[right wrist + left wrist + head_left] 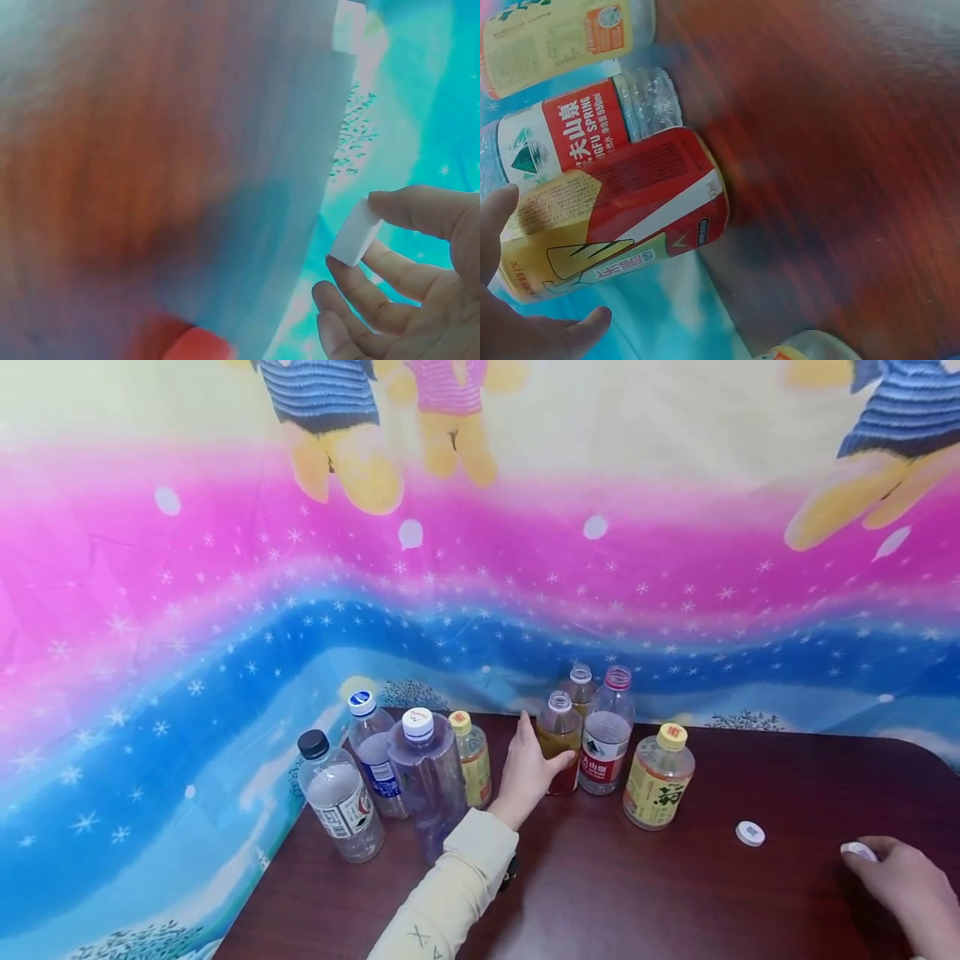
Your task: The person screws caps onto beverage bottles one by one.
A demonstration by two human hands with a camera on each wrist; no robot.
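Note:
In the head view my left hand (528, 772) reaches to an uncapped bottle (559, 739) of amber drink, fingers straight and thumb spread at its side. The left wrist view shows the same bottle's red and gold label (641, 202) between the left thumb and a finger, the finger apart from it. My right hand (903, 881), over the table's right side, pinches a white bottle cap (356, 232) between thumb and fingertips. A second white cap (750, 833) lies flat on the table to its left.
Beside the left hand's bottle stand a clear red-label bottle (606, 735) and another uncapped bottle (581, 681). A yellow-capped bottle (658, 781) is right of them. Several capped bottles, one black-capped (341, 797), stand left. A printed cloth (480, 627) hangs behind the dark table (637, 893).

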